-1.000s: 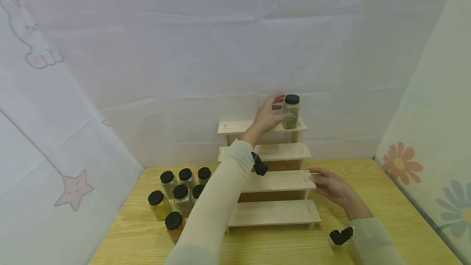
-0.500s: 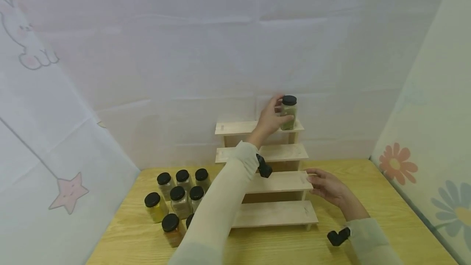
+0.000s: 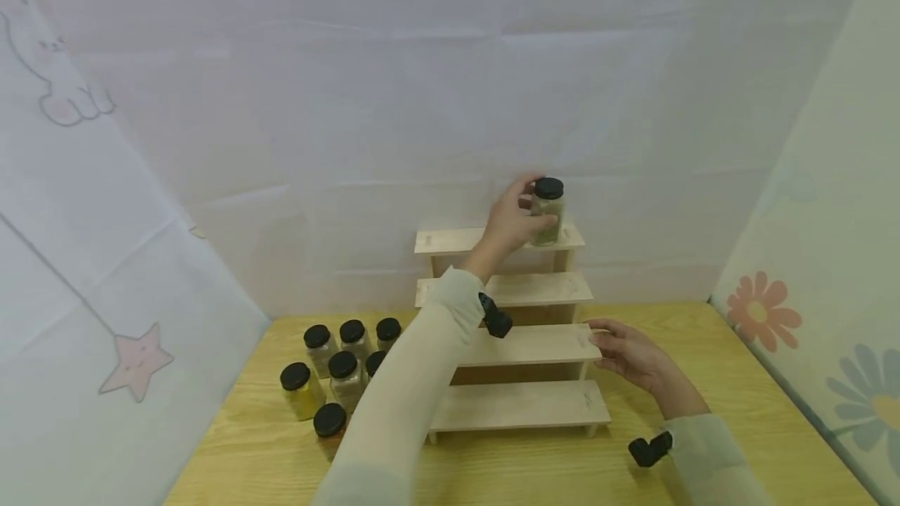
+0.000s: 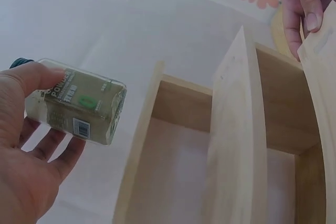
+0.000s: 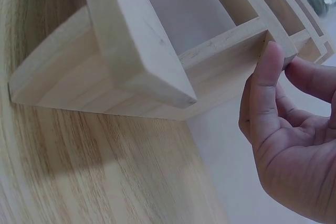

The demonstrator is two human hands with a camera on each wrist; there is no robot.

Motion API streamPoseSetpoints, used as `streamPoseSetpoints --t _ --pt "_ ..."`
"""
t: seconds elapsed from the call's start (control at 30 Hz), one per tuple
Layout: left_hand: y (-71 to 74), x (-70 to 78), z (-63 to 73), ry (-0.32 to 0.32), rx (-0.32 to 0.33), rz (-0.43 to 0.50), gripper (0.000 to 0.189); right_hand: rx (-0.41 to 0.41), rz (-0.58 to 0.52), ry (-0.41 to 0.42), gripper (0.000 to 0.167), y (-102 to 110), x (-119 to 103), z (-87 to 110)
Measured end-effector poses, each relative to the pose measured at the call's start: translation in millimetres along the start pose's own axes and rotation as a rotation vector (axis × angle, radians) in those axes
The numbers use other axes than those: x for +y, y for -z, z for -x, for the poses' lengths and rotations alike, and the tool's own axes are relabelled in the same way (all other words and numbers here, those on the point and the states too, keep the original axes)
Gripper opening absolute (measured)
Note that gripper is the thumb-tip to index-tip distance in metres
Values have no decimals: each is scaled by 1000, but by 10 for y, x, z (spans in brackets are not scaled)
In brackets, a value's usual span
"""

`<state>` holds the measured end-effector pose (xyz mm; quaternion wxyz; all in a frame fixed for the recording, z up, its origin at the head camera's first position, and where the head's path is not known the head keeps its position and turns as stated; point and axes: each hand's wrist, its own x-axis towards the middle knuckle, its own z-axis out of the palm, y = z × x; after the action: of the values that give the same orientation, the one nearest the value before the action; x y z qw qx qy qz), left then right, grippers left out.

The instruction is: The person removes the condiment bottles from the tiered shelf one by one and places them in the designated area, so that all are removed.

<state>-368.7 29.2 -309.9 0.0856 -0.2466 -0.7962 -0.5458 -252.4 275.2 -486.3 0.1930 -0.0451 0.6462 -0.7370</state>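
Note:
My left hand grips a glass spice jar with a black lid and green powder inside. In the head view the jar is upright at the right end of the rack's top step. Seen from the left wrist, the thumb lies across the label of the spice jar and the other fingers pass behind it. My right hand pinches the right end of a lower step of the wooden display rack. From the right wrist, thumb and fingertips of the right hand meet at the board's corner.
Several black-lidded spice jars stand on the wooden table left of the rack, partly hidden by my left sleeve. The rack's bottom step is nearest me. A pale sheet hangs close behind the rack.
The spice jar has shifted slightly left along the top step, and my left fingers have closed further round it. My right hand stays on the same step end.

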Motion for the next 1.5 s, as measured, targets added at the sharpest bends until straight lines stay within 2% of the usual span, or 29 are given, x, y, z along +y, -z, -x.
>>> streamPoseSetpoints --t 0.13,0.3,0.5,0.7,0.83,1.07,1.2,1.5 --pt "127 33 132 -26 -34 13 73 -5 -3 -5 51 35 -2 28" --pt "337 85 324 -65 -78 -13 74 -10 18 -6 61 57 -22 45" --pt "689 92 566 -42 -73 -68 76 -7 55 -11 69 51 -77 -15" --pt "1041 15 833 -55 -52 -66 74 15 67 -27 70 62 -142 -62" --pt "1294 -52 1055 -71 -66 -49 72 26 81 -25 70 64 -167 -76" --pt "1682 -226 1481 -27 -97 -92 73 23 92 -26 69 64 -166 -56" --pt "1886 -278 1708 0 -98 -107 72 27 88 -23 69 71 -167 -55" --pt "2338 -467 2163 -14 -178 -103 70 19 67 -25 69 75 -157 -70"
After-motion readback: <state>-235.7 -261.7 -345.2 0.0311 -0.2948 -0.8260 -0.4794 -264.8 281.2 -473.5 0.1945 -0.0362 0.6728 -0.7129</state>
